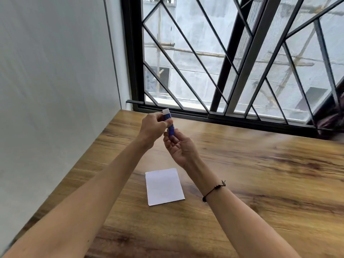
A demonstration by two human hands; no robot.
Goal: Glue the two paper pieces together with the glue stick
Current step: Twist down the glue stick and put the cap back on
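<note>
Both hands hold a blue glue stick (170,129) with a white top end, upright and slightly tilted, above the table. My left hand (153,127) grips its upper part near the white end. My right hand (181,148) holds the lower end from below, palm turned up. White paper (164,186) lies flat on the wooden table (260,174), below and between my forearms. It looks like a single rectangle; I cannot tell whether two pieces are stacked there.
A grey wall runs along the table's left edge. A window with black diagonal bars stands directly behind the table's far edge. A dark cord bracelet (214,189) is on my right wrist.
</note>
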